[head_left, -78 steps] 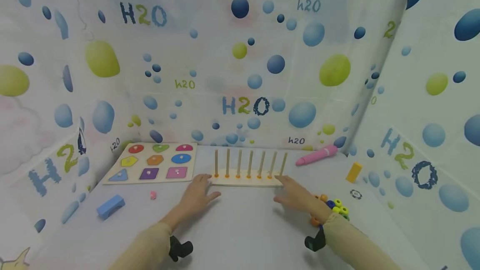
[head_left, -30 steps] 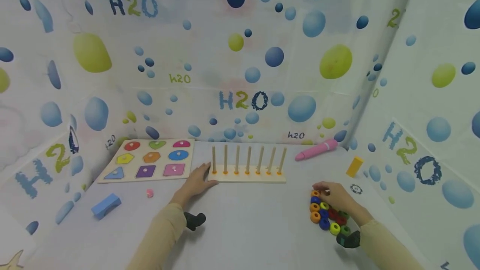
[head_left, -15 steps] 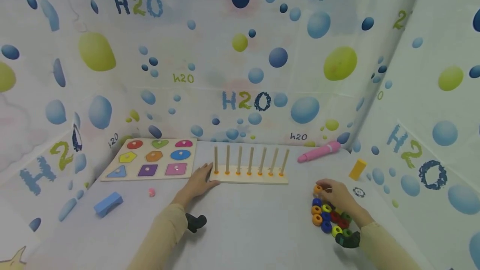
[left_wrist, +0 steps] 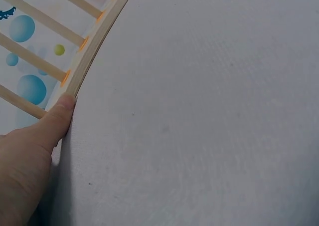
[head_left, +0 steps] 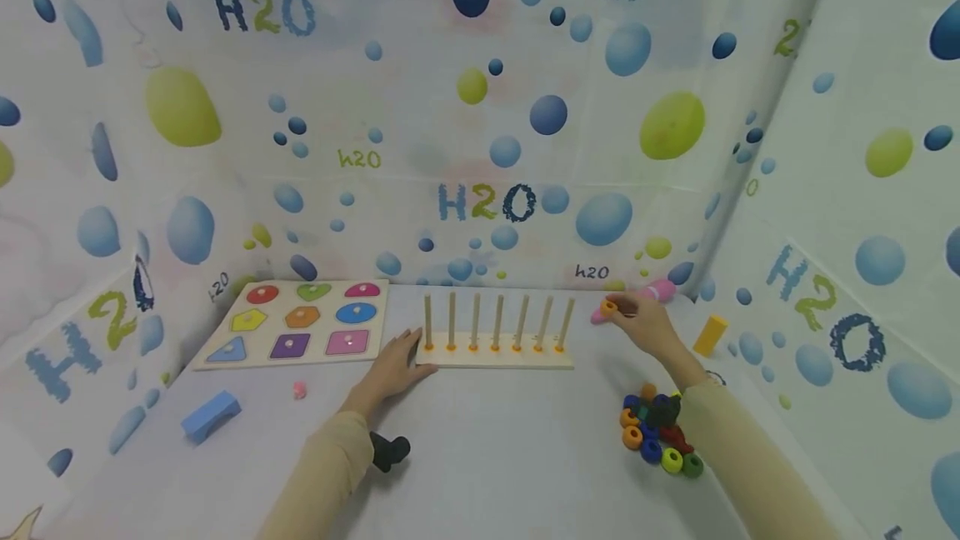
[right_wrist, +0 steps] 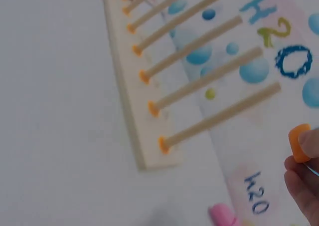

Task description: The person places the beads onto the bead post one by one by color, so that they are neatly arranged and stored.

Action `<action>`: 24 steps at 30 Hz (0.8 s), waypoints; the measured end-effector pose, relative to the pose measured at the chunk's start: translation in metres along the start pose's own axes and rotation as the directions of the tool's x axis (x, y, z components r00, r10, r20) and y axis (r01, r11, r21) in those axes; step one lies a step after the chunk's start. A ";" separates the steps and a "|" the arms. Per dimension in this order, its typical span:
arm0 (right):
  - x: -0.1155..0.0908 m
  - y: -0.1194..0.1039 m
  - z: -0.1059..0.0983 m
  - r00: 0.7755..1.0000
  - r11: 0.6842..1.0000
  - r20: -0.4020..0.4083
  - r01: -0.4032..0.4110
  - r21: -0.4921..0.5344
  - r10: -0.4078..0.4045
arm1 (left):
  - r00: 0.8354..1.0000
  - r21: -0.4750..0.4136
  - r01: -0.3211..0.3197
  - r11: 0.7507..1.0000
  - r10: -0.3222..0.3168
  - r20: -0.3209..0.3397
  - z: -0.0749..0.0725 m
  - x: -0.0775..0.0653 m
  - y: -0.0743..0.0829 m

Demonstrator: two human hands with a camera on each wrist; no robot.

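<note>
Over the back right of the table, my right hand [head_left: 647, 323] pinches an orange bead [head_left: 608, 307] between thumb and fingertips; the right wrist view shows the bead [right_wrist: 299, 143] too. The bead is in the air, right of a wooden peg board [head_left: 495, 357] with a row of several upright bare pegs. My left hand [head_left: 390, 367] grips the board's left end, its thumb [left_wrist: 62, 111] on the front edge and its fingers round the end. A pile of beads [head_left: 651, 450] in orange, blue, yellow, red and green lies front right, partly hidden by the right wrist's black camera.
A shape puzzle board [head_left: 300, 319] lies back left. Nearer are a blue arched block [head_left: 211, 417] and a small pink piece [head_left: 299, 390]. A pink pen-like thing [head_left: 662, 290] is behind my right hand. A yellow block [head_left: 709, 335] stands far right. Patterned cloth walls surround the table.
My right hand left the peg board, went to the bead pile, took an orange bead and raised it up and back-left. The left hand stays at the peg board's left end.
</note>
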State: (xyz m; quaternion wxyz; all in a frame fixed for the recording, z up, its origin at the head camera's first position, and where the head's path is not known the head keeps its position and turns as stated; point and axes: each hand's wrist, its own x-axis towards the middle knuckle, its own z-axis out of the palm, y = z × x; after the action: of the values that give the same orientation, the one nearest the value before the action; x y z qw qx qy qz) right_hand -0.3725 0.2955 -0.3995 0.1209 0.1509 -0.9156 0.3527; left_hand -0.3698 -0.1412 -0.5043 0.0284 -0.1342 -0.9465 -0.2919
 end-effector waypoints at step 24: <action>0.083 -0.137 0.129 0.969 0.948 0.024 0.234 0.214 -0.245 | 0.999 -0.013 0.032 0.999 -0.032 -0.003 0.002 0.002 0.001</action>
State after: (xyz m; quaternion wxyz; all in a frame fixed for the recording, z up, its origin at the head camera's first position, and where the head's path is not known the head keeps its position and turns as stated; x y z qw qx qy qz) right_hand -0.4146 0.0948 -0.3814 0.1233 0.2816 -0.8509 0.4260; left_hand -0.3712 -0.1386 -0.5053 0.0243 -0.1190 -0.9467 -0.2985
